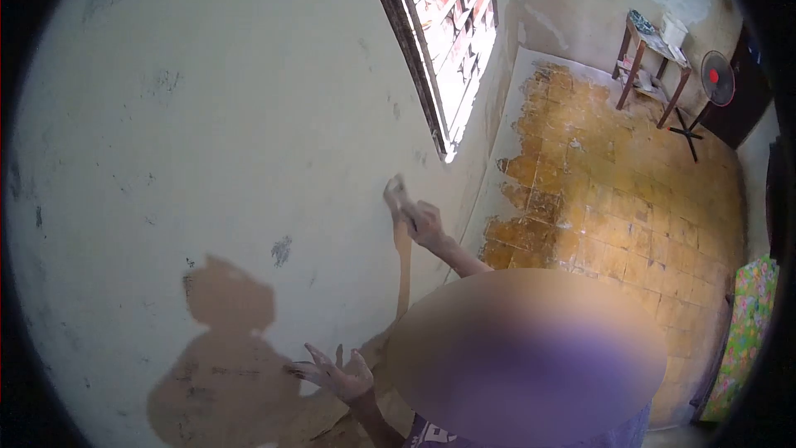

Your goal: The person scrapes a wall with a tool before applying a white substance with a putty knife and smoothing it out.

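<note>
My right hand point(425, 222) is raised against the pale painted wall point(249, 158), below the window's lower corner. Its fingers are closed around a small pale flat piece point(396, 191), which is blurred; I cannot make out its kind. The piece meets or nearly meets the wall surface. Lower down, my left hand point(342, 375) is held near the wall with fingers spread and nothing in it. Whitish dust or paste coats parts of its fingers. Dark scuffs point(282, 250) mark the wall between the hands and further left.
A barred window point(448, 41) opens in the wall above my right hand. Worn yellow floor tiles point(613, 232) stretch to the right. A wooden table point(659, 46) with a white container point(672, 31) stands by the far wall, beside a standing fan point(717, 79). Green flowered cloth point(746, 336) hangs at the right.
</note>
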### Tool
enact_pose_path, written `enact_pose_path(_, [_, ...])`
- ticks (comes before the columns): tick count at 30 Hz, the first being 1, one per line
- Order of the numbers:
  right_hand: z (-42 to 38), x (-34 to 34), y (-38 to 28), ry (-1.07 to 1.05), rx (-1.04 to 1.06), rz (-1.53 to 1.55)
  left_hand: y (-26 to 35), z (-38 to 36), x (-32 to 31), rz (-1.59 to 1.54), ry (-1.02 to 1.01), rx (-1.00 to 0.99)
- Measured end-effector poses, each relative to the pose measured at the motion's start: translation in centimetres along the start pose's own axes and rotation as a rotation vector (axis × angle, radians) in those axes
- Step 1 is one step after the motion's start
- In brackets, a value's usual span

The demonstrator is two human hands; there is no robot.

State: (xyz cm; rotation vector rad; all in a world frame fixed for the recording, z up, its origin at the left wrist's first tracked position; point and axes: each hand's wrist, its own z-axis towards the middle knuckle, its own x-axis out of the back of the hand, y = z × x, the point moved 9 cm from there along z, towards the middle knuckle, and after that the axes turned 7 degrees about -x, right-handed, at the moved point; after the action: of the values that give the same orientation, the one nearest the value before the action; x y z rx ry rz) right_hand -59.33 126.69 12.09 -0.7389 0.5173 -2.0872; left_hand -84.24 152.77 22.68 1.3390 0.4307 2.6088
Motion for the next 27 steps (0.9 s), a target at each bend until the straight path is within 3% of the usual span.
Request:
enact_pose_path(4, [-3.8,-2.2,5.7,-0.173,-0.45,-0.002,0.2,-0.2,0.3,0.285,-0.039,-0.089])
enact_pose_path(7, [-8.9,-2.9,14.4,-0.016,-0.828,-0.117,-0.6,-0.5,0.3,0.147,-0.037,-0.004])
enact_pose_path(10, [-11.4,-4.6,19.2,-0.26,-1.211,0.104,-0.4,-0.6,0.6,0.142,-0.028,-0.001])
enact_pose_path(11, [-8.7,-2.1,16.4,-0.042,-1.089,0.15,-1.1,-0.7,0.2,0.125,-0.025,-0.034])
enact_pose_path(14, [-3.1,2.0,9.3,0.235,-0.912,0.239,-2.1,-1.3,-0.6,0.084,-0.034,-0.062])
enact_pose_path(17, [-3.1,-0.5,10.5,0.054,-0.69,-0.04,-0.2,-0.4,0.3,0.066,-0.062,0.016])
enact_pose_path(20, [-12.8,-7.2,25.4,-0.13,-1.019,0.023,-0.8,-0.7,0.3,0.048,-0.075,0.047])
enact_pose_path(23, [-11.9,-3.6,23.4,-0.188,-1.118,-0.168,-0.6,-0.6,0.5,0.169,-0.091,-0.029])
enact_pose_path(26, [-6.4,1.8,14.1,0.113,-1.002,-0.027,-0.7,-0.8,0.5,0.388,-0.113,-0.094])
enact_pose_path(27, [-4.9,1.8,12.6,0.086,-0.928,-0.039,-0.5,-0.6,0.5,0.382,-0.102,-0.099])
